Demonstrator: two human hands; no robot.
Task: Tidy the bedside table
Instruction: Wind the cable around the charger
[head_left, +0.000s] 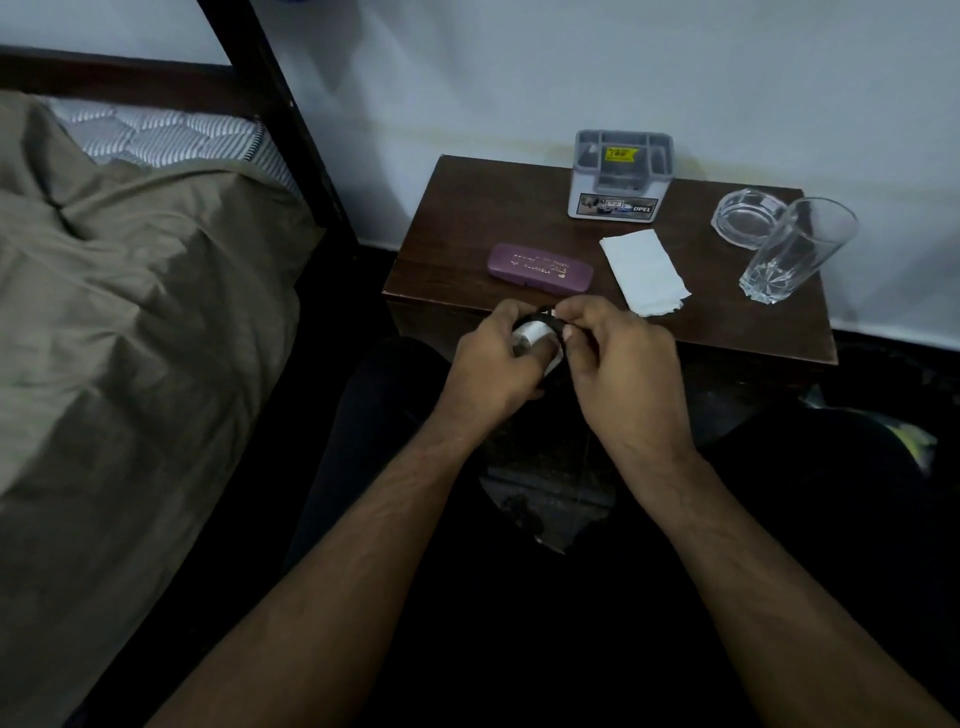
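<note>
A small white item (532, 332) with a dark band or cord around it, too hidden to be identified, is being gripped by the curled fingers of the left hand (496, 366) just in front of the near edge of the bedside table (467, 208), while the dark part is being pinched between thumb and fingertips of the right hand (618, 353). On the tabletop, a purple glasses case (540, 270) is being left lying beside a white tissue (644, 270), with a grey compartmented organizer (621, 174) behind them against the wall. At the right end, a glass ashtray (748, 218) and a clear tumbler (797, 249) are being kept close together, and a bed (130, 291) with an olive cover is being seen to the left.
</note>
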